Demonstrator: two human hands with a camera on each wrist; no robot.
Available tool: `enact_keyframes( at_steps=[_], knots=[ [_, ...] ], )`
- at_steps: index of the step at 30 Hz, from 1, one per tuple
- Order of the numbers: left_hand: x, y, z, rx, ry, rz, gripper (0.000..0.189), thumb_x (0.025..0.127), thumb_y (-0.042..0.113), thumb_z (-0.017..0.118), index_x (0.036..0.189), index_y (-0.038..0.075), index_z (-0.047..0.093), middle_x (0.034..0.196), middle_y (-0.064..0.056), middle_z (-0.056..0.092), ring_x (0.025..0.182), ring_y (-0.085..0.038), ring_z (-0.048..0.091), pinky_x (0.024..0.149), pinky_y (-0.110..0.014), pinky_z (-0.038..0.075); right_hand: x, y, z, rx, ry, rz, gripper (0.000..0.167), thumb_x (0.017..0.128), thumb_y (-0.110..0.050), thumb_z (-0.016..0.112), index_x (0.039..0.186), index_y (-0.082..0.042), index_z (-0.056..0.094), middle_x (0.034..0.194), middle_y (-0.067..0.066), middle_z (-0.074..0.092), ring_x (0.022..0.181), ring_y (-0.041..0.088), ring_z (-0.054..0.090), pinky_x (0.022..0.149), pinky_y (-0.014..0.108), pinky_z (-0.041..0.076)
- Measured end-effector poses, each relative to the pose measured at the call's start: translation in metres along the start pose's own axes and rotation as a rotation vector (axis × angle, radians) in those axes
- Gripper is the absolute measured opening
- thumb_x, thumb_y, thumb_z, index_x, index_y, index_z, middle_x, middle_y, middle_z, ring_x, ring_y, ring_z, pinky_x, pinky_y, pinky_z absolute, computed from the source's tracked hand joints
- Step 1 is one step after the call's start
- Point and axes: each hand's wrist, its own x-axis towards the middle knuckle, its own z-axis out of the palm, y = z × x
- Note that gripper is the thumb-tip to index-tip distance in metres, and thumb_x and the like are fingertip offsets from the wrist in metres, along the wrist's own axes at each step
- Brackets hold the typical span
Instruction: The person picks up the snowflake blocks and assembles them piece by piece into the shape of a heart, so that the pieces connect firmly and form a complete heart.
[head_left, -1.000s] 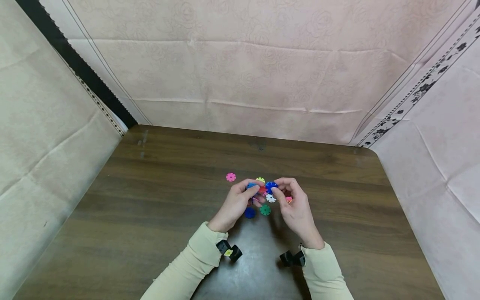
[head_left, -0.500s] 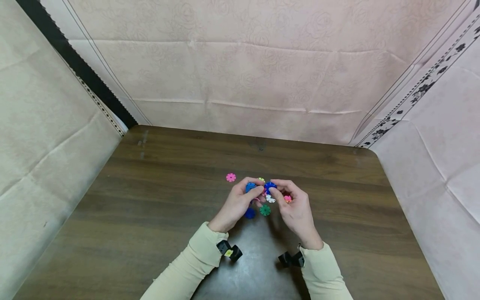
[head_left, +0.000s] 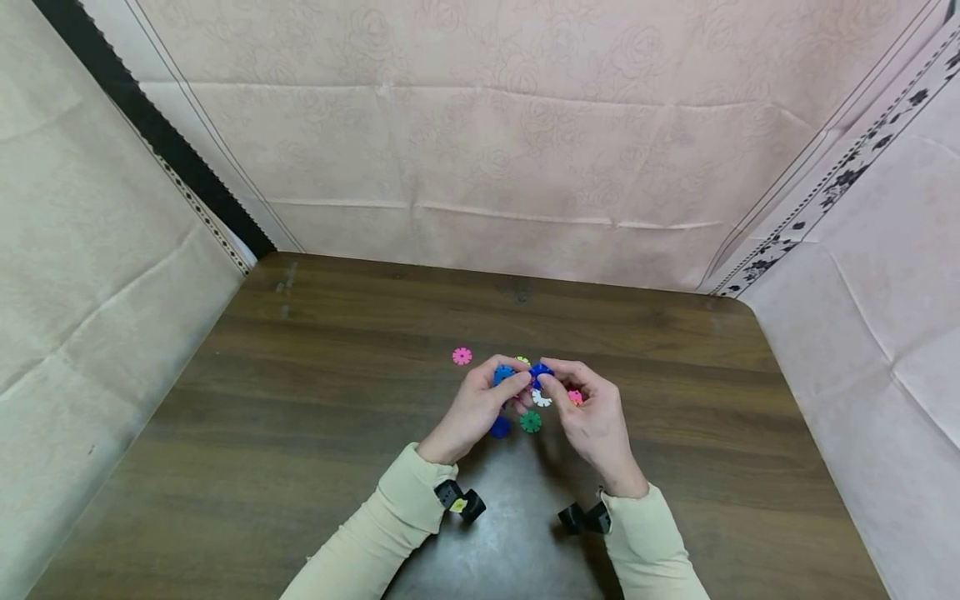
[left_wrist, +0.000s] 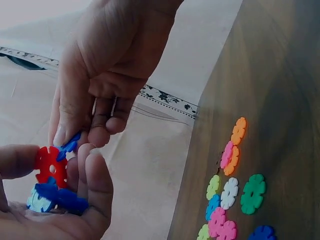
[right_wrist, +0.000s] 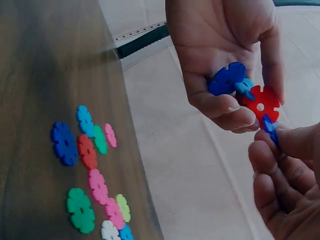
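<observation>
My left hand point(head_left: 471, 406) holds a small joined group of notched plastic snowflake discs: a dark blue disc point(right_wrist: 227, 80), a light blue disc point(right_wrist: 244, 87) and a red disc point(right_wrist: 261, 104). The dark blue and light blue ones rest in its curled fingers. Between thumb and fingertips, my right hand point(head_left: 596, 417) pinches another blue disc point(right_wrist: 270, 131), seen edge-on at the red disc's rim. In the left wrist view this blue disc meets the red one at its upper notch. Both hands face each other above the table, fingertips close together.
Loose discs lie on the wooden table point(head_left: 337, 417) beneath and around the hands, among them a green disc point(head_left: 530, 421), a white disc point(head_left: 542, 397) and a pink disc point(head_left: 462, 356). Patterned cloth point(head_left: 487, 150) hangs along the table's back and sides.
The right hand has shifted slightly left, bringing its blue disc closer to the left fingertips. The left thumb has moved right, covering the red disc in the head view.
</observation>
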Motion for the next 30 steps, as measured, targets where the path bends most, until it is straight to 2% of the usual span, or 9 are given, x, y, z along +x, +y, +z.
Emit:
enact_keyframes(
  at_steps=[5, 8, 11, 15, 19, 22, 25, 28, 30],
  knots=[
    [-0.002, 0.001, -0.006, -0.011, -0.031, -0.002, 0.029, 0.096, 0.028, 0.062, 0.111, 0.004, 0.069, 0.092, -0.019, 0.067, 0.078, -0.031, 0.066, 0.078, -0.046, 0.056, -0.003, -0.007, -0.004, -0.05, -0.049, 0.002, 0.021, 0.089, -0.003, 0.069, 0.11, -0.001, 0.069, 0.089, 0.009, 0.067, 0.078, 0.023, 0.061, 0.067, 0.027, 0.054],
    [-0.003, 0.0, -0.005, -0.019, -0.072, -0.005, 0.029, 0.095, 0.027, 0.063, 0.109, 0.002, 0.068, 0.091, -0.02, 0.066, 0.075, -0.031, 0.066, 0.074, -0.044, 0.057, -0.004, -0.008, -0.003, -0.077, -0.064, -0.031, 0.023, 0.087, -0.002, 0.07, 0.11, -0.002, 0.068, 0.088, 0.008, 0.067, 0.079, 0.019, 0.06, 0.067, 0.025, 0.052],
    [-0.002, -0.002, -0.002, -0.044, -0.072, -0.013, 0.031, 0.095, 0.029, 0.064, 0.106, 0.001, 0.067, 0.09, -0.023, 0.065, 0.072, -0.03, 0.066, 0.07, -0.04, 0.058, -0.003, -0.002, -0.001, -0.08, -0.065, -0.038, 0.023, 0.087, -0.003, 0.071, 0.11, -0.006, 0.069, 0.088, 0.005, 0.067, 0.079, 0.018, 0.06, 0.065, 0.025, 0.05],
    [-0.001, -0.001, -0.001, -0.05, -0.018, -0.006, 0.031, 0.094, 0.03, 0.065, 0.102, 0.001, 0.067, 0.087, -0.023, 0.065, 0.069, -0.028, 0.066, 0.066, -0.036, 0.058, 0.0, 0.018, 0.0, -0.075, -0.075, -0.011, 0.022, 0.092, -0.015, 0.067, 0.114, -0.012, 0.068, 0.091, 0.002, 0.067, 0.08, 0.018, 0.06, 0.066, 0.028, 0.051],
    [-0.002, 0.0, -0.003, -0.076, 0.046, -0.017, 0.03, 0.095, 0.03, 0.064, 0.104, 0.001, 0.068, 0.085, -0.017, 0.067, 0.068, -0.023, 0.065, 0.065, -0.036, 0.058, 0.002, 0.039, -0.006, -0.102, -0.062, 0.056, 0.026, 0.097, -0.029, 0.06, 0.116, -0.014, 0.067, 0.091, 0.0, 0.067, 0.078, 0.018, 0.061, 0.065, 0.029, 0.052],
    [-0.001, 0.0, -0.005, -0.118, 0.104, -0.027, 0.03, 0.095, 0.028, 0.063, 0.106, 0.0, 0.066, 0.082, -0.014, 0.067, 0.064, -0.021, 0.065, 0.063, -0.036, 0.058, 0.004, 0.051, -0.011, -0.18, -0.069, 0.143, 0.028, 0.096, -0.03, 0.062, 0.115, -0.011, 0.066, 0.087, 0.001, 0.064, 0.075, 0.02, 0.059, 0.061, 0.029, 0.052],
    [0.0, 0.0, -0.006, -0.147, 0.166, -0.032, 0.03, 0.096, 0.027, 0.063, 0.106, -0.001, 0.066, 0.083, -0.016, 0.066, 0.06, -0.021, 0.063, 0.06, -0.035, 0.058, 0.005, 0.064, -0.011, -0.297, -0.136, 0.234, 0.028, 0.093, -0.023, 0.068, 0.115, -0.006, 0.065, 0.084, 0.004, 0.059, 0.073, 0.02, 0.053, 0.058, 0.029, 0.049],
    [0.001, 0.0, -0.007, -0.164, 0.208, -0.042, 0.029, 0.097, 0.028, 0.062, 0.105, 0.0, 0.065, 0.087, -0.021, 0.064, 0.058, -0.022, 0.063, 0.058, -0.034, 0.057, 0.003, 0.077, -0.007, -0.408, -0.217, 0.296, 0.031, 0.089, -0.018, 0.073, 0.114, -0.004, 0.065, 0.086, 0.006, 0.055, 0.077, 0.021, 0.05, 0.061, 0.029, 0.047],
    [0.002, 0.0, -0.007, -0.175, 0.22, -0.041, 0.028, 0.097, 0.027, 0.061, 0.105, 0.001, 0.064, 0.089, -0.024, 0.062, 0.06, -0.023, 0.063, 0.058, -0.033, 0.057, 0.002, 0.083, -0.003, -0.472, -0.239, 0.309, 0.032, 0.086, -0.018, 0.075, 0.113, -0.003, 0.065, 0.087, 0.007, 0.053, 0.081, 0.022, 0.048, 0.064, 0.031, 0.046]
  ],
)
